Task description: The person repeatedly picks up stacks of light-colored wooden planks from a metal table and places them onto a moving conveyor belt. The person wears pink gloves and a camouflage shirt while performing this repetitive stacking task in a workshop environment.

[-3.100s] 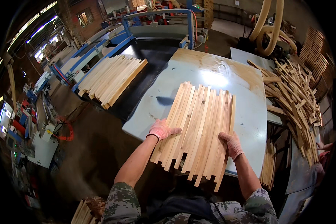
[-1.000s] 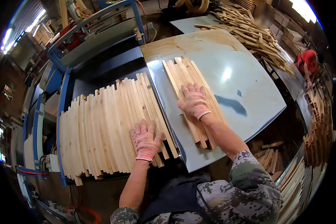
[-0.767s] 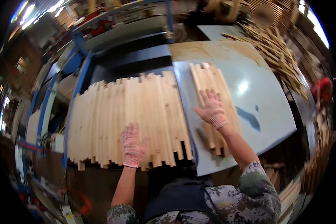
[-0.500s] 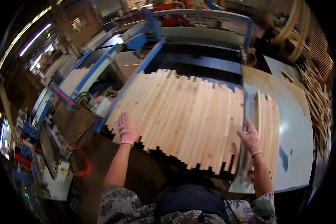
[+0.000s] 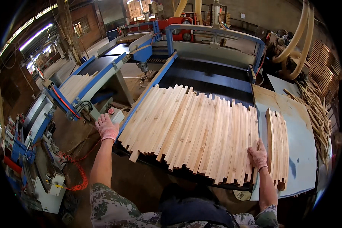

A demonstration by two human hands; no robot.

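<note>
Wooden strips point(image 5: 193, 133) lie side by side in a wide layer on a black conveyor belt point(image 5: 209, 78), their near ends uneven. My left hand point(image 5: 107, 128), in a pinkish work glove, is off the strips at the left, with its fingers extended beside a small control box point(image 5: 118, 115) with a red button. Whether the fingertips touch the box I cannot tell. At the right edge of the layer, my gloved right hand point(image 5: 259, 156) lies against the outermost strip, thumb toward the wood and index finger stretched forward; its other fingers are partly hidden.
A smaller bundle of strips point(image 5: 278, 148) lies on a pale side table point(image 5: 302, 152) at the right. Beyond it is a heap of scrap sticks point(image 5: 319, 117). A blue frame point(image 5: 216, 28) spans the belt's far end. A second conveyor point(image 5: 91, 78) and a red coiled hose point(image 5: 79, 182) are at the left.
My left hand has moved left, off the strips and over to the control box. My right hand has come in against the strips' right edge. The whole view has shifted a little.
</note>
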